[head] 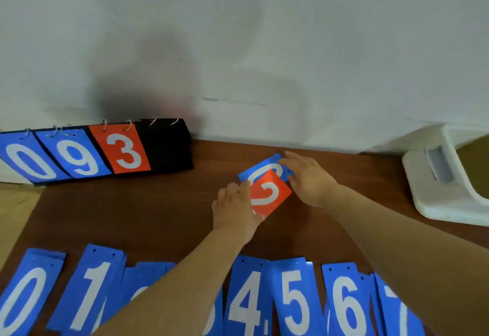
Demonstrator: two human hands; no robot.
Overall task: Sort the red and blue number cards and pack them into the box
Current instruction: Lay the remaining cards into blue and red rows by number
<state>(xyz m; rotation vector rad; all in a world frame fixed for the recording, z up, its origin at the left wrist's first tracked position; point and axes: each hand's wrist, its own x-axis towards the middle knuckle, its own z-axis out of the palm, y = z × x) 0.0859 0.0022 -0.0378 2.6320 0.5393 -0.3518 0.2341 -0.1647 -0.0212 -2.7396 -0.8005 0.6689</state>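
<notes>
In the middle of the brown table, a red number card point(272, 194) lies tilted on top of a blue number card point(260, 170). My left hand point(234, 210) grips the red card's left edge. My right hand point(308, 178) holds the right edge of the blue card, fingers touching both cards. Along the table's near edge runs a row of blue number cards: 0 point(22, 293), 1 point(91, 286), 4 point(248, 298), 5 point(295, 300), 6 point(346, 306), 7 point(397, 314). My left forearm hides the cards between 1 and 4.
A black flip scoreboard point(166, 147) stands at the back left, showing blue 0 point(25, 159), blue 9 point(75, 157) and red 3 point(123, 150) on rings. A white foam box point(434, 190) sits at the right edge. A white wall rises behind the table.
</notes>
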